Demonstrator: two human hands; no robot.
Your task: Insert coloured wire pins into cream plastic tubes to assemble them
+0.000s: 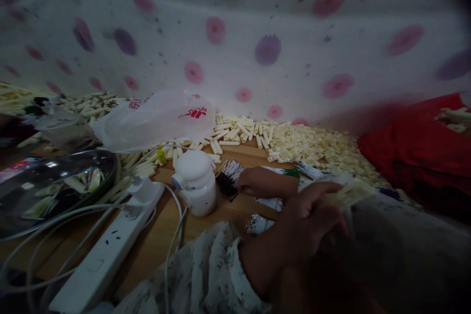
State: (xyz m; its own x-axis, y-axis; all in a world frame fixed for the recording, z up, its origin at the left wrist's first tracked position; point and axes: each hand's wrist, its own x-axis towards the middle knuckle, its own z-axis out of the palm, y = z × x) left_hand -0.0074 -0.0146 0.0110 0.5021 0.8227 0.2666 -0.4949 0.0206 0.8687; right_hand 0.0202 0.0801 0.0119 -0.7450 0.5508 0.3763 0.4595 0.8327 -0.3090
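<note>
My left hand [312, 218] reaches from the bottom toward the right, its fingers closed on a pale cream plastic piece [355, 192]; motion blurs both. Behind it, my right hand [263, 181] points left, with curled fingers at a bundle of thin white sticks with dark ends [231, 174]. What those fingers pinch, if anything, is hidden. More thin sticks lie in bunches [259, 224] beside and partly under my arms. Just left of the bundle stands a white lidded plastic jar [200, 196].
Cream tubes [235, 130] and small cream plastic parts [305, 140] lie heaped along the back. A white plastic bag [154, 120] rests there too. At left are a power strip [110, 243] with looping cables and a clear-covered tray [59, 157]. Red cloth [415, 132] is at right.
</note>
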